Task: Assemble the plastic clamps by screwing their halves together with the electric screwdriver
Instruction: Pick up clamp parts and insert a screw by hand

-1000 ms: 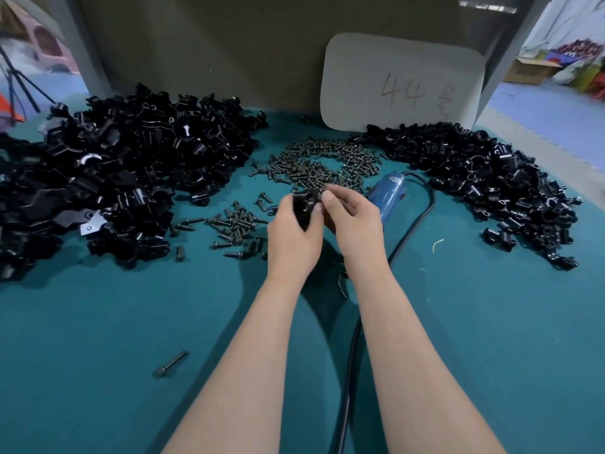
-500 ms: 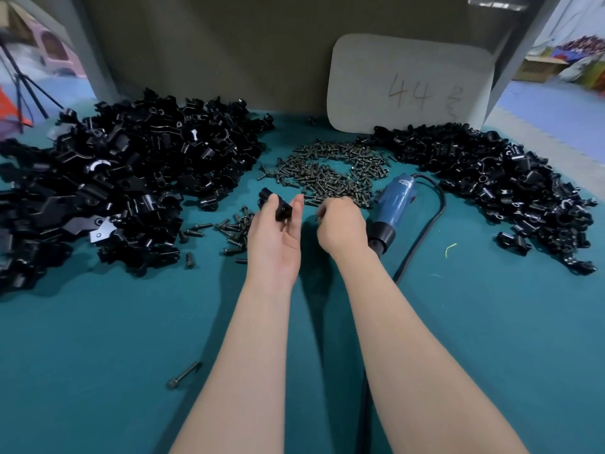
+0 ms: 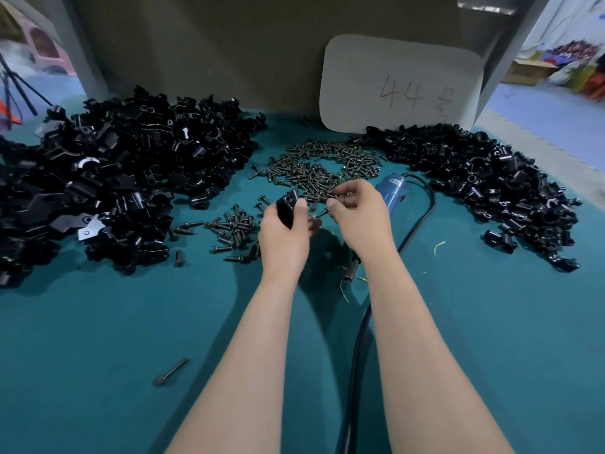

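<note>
Where the hands meet: centre of the frame, above the teal table [image 3: 98, 339], both forearms coming in from the bottom edge.
Left hand [image 3: 284, 237]: fingers and thumb wrapped round a black clamp [image 3: 286, 208], held up clear of the table; a round hole in the clamp's upper end faces the camera.
Right hand [image 3: 357, 217]: just right of the left, fingers curled down at the near edge of the screw pile [image 3: 320, 165]; one screw shows at the thumb, but I cannot tell whether it is pinched or merely lies there.
Screwdriver [image 3: 391, 191]: lying on the table, its blue body partly hidden behind the right hand, dark tip showing below the right wrist; neither hand holds it.
Cord [image 3: 422, 217]: black, looping from the screwdriver's far end to the right, then running down to the bottom edge between the forearms.
Left heap [image 3: 114, 178]: large mound of loose black clamp parts filling the left of the frame.
Right heap [image 3: 474, 178]: lower band of black clamps curving down the right side.
Small screws [image 3: 234, 224]: a scatter just left of the left hand.
Lone screw [image 3: 170, 371]: lower left, well apart from the rest.
Board [image 3: 399, 86]: pale, upper right, marked "44", leaning against the back wall.
</note>
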{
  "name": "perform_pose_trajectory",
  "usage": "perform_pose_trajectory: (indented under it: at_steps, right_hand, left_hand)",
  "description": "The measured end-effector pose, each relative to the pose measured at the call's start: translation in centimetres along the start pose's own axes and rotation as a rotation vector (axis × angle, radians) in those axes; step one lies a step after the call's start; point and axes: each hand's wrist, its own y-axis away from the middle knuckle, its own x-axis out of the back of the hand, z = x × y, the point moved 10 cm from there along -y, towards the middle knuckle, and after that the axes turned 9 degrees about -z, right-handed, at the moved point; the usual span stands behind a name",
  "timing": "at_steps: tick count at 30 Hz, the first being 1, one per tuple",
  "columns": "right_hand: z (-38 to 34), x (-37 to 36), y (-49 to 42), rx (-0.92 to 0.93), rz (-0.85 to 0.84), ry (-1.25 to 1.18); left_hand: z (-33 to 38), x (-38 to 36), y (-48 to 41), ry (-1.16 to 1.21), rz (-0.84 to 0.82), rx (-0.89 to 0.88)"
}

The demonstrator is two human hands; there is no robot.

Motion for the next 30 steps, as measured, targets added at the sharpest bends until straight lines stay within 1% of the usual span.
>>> perform_pose_trajectory:
  at_steps: [2,3,7,11,16,19,25,30]
  right_hand:
    - [-0.3,0.0,0.3,0.033,-0.018,-0.094]
    - [-0.6,-0.2,0.4,0.055,-0.027,-0.102]
    - [-1.8,-0.5,0.8,0.137,-0.038,-0.051]
    - [-2.3,-0.4,1.1,0.182,-0.008,0.013]
    - [-3.0,-1.0,1.6,0.247,0.02,0.164]
    - [-3.5,-1.3,1.8,0.284,0.018,0.205]
    - [-3.3,-1.0,1.9,0.285,0.069,0.192]
    - [-3.7,-1.9,1.9,0.309,0.031,0.218]
  left_hand:
    - [0.4,0.0,0.1,-0.252,0.014,-0.046]
    - [0.7,0.1,0.3,-0.33,0.023,-0.062]
    - [1.0,-0.1,0.5,-0.459,0.017,-0.064]
    - [1.4,-0.4,0.8,-0.588,0.037,-0.093]
    - [1.4,-0.2,0.8,-0.638,0.053,-0.103]
    - [1.3,0.0,0.7,-0.648,0.072,-0.094]
    - [1.3,-0.2,0.8,-0.658,0.071,-0.099]
    - [1.2,-0.2,0.9,-0.64,0.069,-0.092]
